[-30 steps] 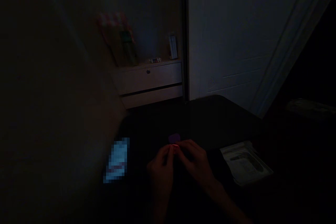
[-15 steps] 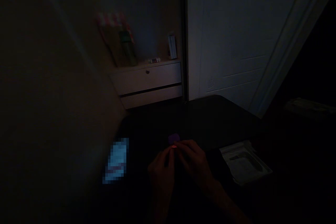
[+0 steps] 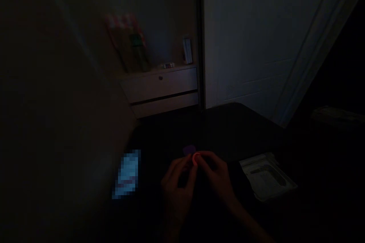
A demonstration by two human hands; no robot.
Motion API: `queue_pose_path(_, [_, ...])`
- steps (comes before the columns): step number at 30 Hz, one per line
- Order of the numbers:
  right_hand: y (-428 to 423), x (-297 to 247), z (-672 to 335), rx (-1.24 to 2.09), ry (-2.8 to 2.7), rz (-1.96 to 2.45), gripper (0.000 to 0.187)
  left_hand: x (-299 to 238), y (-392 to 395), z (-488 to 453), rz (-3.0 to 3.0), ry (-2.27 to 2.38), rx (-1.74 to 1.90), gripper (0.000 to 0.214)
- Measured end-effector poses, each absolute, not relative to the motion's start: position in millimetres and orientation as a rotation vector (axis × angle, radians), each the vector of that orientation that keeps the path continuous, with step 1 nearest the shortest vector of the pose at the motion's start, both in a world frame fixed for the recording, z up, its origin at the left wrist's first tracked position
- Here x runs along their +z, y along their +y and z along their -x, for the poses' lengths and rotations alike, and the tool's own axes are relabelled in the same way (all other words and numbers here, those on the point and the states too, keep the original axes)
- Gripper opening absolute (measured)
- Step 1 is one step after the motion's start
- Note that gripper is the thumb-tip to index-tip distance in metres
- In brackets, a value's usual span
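In the dim head view, a small round thing with a glowing red rim (image 3: pixel 195 158) sits between the fingertips of both hands; its kind cannot be made out. My left hand (image 3: pixel 178 178) pinches it from the left, thumb and fingers closed on its edge. From the other side my right hand (image 3: pixel 216 172) presses its thumb and forefinger against it. Just beyond the fingertips, a small purple piece (image 3: pixel 188 149) lies on the dark table (image 3: pixel 216 125). Shadow hides the undersides of both hands.
A bright pixelated patch (image 3: pixel 127 174) lies to the left. On the right is a pale flat packet or tray (image 3: pixel 266 178). Behind the table stand a drawer cabinet (image 3: pixel 165 83) bearing a green-lidded bottle (image 3: pixel 139 51) and upright books (image 3: pixel 187 50), and a white door (image 3: pixel 245 45).
The glowing thing has moved slightly right and turned, so its curved red rim shows more. The left fingers have spread a little, and the right thumb has come onto it.
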State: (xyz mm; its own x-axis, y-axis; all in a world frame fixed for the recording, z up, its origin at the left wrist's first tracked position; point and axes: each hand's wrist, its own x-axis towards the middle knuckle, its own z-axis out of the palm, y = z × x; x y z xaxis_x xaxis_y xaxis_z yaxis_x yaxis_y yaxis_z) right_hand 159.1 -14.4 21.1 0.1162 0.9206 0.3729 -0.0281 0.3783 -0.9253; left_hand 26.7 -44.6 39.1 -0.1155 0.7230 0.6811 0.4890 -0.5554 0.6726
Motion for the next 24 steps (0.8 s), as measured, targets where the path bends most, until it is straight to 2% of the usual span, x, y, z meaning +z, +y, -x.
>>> queue_pose_path(8, [-17.4,22.0,-159.8,0.841,-1.308,0.908,0.021,36.3,-39.9,-18.4,-1.919,1.335,1.698,0.014])
queue_pose_path(16, [-15.2,22.9,-160.7,1.049,-1.290,0.869,0.029,31.2,-37.1,-9.1,-1.895,1.272,1.565,0.035])
queue_pose_path(24, [-18.8,23.6,-154.6,1.090,-1.277,0.839,0.027,30.2,-37.9,-12.1,-1.711,1.292,1.660,0.026])
